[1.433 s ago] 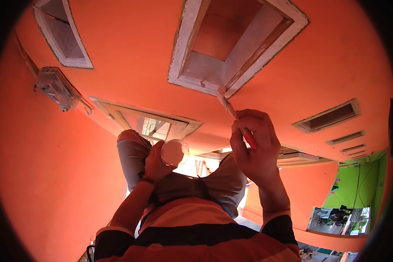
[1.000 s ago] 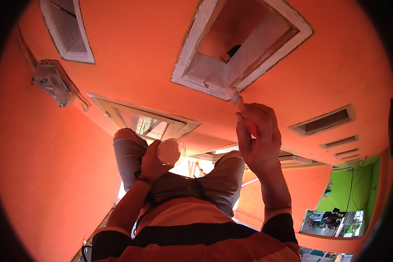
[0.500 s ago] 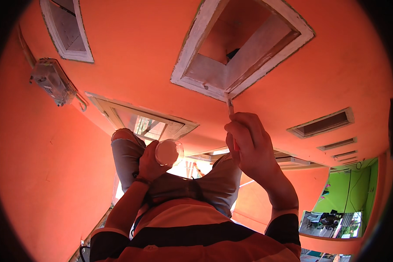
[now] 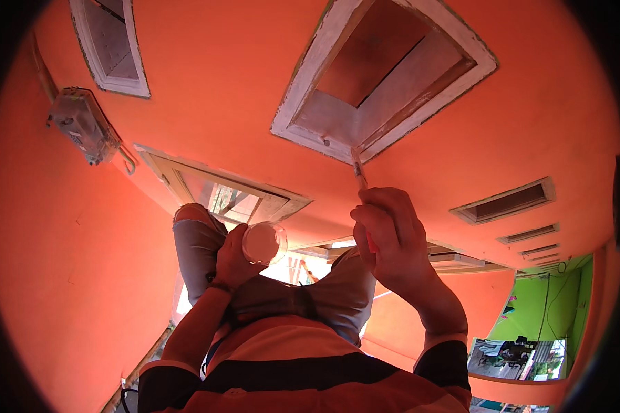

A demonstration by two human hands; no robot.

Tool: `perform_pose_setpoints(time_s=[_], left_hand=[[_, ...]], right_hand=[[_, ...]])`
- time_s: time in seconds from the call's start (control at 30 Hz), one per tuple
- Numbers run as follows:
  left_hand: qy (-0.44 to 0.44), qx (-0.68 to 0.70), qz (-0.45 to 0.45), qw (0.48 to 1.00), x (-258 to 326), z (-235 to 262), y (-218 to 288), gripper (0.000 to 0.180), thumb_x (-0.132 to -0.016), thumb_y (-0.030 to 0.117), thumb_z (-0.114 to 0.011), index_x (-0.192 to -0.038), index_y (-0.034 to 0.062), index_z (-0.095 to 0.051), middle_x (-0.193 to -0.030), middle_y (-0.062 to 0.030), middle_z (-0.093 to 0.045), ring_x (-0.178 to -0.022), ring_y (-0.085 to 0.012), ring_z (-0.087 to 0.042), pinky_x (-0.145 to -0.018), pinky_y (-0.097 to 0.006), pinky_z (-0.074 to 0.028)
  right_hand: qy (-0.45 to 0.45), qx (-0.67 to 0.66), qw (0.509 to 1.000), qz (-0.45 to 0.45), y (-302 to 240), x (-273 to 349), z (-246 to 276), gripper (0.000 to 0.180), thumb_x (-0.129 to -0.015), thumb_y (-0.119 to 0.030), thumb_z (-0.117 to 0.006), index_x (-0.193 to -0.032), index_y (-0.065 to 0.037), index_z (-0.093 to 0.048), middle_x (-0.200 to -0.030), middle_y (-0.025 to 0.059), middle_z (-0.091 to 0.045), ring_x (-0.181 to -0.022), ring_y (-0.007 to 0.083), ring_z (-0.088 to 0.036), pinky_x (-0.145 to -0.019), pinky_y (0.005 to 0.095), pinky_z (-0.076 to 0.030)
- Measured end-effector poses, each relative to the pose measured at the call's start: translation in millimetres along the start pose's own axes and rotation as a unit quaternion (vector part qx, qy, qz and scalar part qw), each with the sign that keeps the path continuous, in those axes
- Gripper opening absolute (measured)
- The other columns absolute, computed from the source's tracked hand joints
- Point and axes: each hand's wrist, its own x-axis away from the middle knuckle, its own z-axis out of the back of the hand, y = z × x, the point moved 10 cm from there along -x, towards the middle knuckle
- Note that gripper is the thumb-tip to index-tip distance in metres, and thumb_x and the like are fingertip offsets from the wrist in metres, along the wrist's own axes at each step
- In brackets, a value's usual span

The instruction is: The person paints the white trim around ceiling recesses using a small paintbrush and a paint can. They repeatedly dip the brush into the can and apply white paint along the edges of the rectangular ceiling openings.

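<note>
My right hand [image 4: 393, 230] is closed around the handle of a paintbrush [image 4: 359, 172], part of the handle showing red between the fingers. The bristles touch the lower corner of a whitish window frame [image 4: 310, 141] set in the orange wall. That frame looks patchily painted, with brown wood along its inner edge. Lower and to the left, my left hand [image 4: 234, 258] grips a clear plastic cup [image 4: 264, 243] from its side. Pale paint appears to be inside the cup, tinted pink by the light.
An electric meter box [image 4: 83, 127] with a pipe hangs on the orange wall [image 4: 207, 76] at left, near another whitish frame [image 4: 109, 48]. A wooden-framed opening [image 4: 227, 189] lies beyond my left hand. Smaller vents [image 4: 506, 201] line the right side, near a green wall [image 4: 548, 303].
The brush tip has shifted slightly left and up at the frame's lower corner, with the brush more tilted. My right hand has moved a little left and down; the left still holds the cup.
</note>
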Motion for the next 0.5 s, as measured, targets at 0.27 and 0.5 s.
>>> perform_pose_setpoints(time_s=[0.27, 0.5], left_hand=[[-0.004, 0.005, 0.010, 1.000, -0.4, -1.5, -1.9, 0.101, -0.054, 0.029, -0.095, -0.140, 0.0059, -0.047, -0.131, -0.0181, -0.059, -0.120, -0.0378, -0.060, -0.098, -0.046, -0.055], [-0.004, 0.003, 0.003, 1.000, 0.8, -3.1, -6.0, 0.104, -0.053, 0.030, -0.096, -0.141, 0.0047, -0.046, -0.132, -0.0185, -0.059, -0.121, -0.0378, -0.060, -0.099, -0.045, -0.054]], right_hand=[[0.013, -0.027, 0.999, -0.041, 0.8, -0.6, 4.9, 0.042, -0.071, 0.010, -0.068, -0.109, -0.004, -0.057, -0.107, 0.0162, -0.058, -0.087, 0.0329, -0.063, -0.064, 0.0381, -0.056], [0.070, 0.031, 0.997, -0.005, -1.0, -1.9, 14.9, 0.041, -0.073, 0.009, -0.068, -0.111, -0.002, -0.056, -0.107, 0.0166, -0.058, -0.087, 0.0323, -0.064, -0.061, 0.0387, -0.056]])
